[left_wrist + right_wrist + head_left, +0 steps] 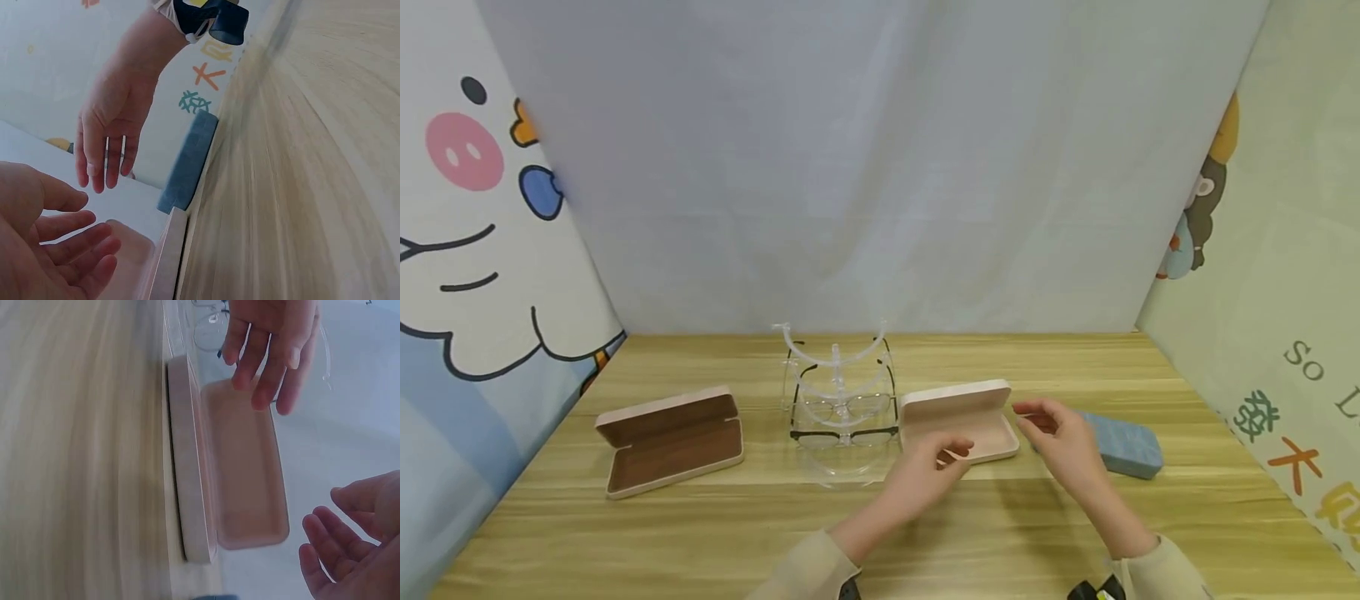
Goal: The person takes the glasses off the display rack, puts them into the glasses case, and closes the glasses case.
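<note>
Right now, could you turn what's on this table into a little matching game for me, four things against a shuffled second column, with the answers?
1. Blue case
2. Leftmost case
3. Middle case
4. Clear stand

A. Open, with a pale pink lining
B. Holding glasses
C. Rightmost of the three cases
D. Open, with a brown lining

Pairs: 1-C, 2-D, 3-A, 4-B

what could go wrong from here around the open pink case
The left hand might knock the nearby clear plastic tiered stand, perhaps dislodging the black-rimmed glasses on it. The right hand could nudge the blue oblong case beside it. The pale-pink hinged case stands open, so its lid might drop.
</note>
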